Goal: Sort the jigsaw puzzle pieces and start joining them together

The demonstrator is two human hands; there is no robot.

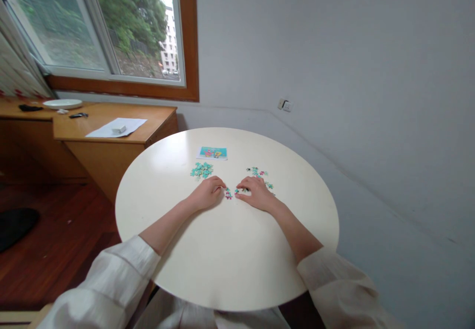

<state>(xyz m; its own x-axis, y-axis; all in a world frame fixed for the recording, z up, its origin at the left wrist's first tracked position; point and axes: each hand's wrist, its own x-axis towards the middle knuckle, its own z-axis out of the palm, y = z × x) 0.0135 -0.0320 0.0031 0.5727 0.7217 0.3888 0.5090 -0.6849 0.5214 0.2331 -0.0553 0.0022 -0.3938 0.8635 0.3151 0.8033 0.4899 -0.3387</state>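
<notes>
Both my hands rest on a round cream table [222,250]. My left hand [208,192] has curled fingers pinching a small pink and teal puzzle piece [228,194]. My right hand [256,192] is curled too, its fingertips on another small teal piece [238,190]. The two pieces lie close together between the hands. A heap of teal puzzle pieces [202,169] sits beyond my left hand. A looser scatter of pieces [260,173] lies beyond my right hand. A small colourful picture card [212,153] lies further back.
A wooden desk [111,141] stands to the left under a window, with a sheet of paper [116,127], a white plate [62,103] and small dark items. The floor at left is dark wood. White walls meet in a corner behind the table.
</notes>
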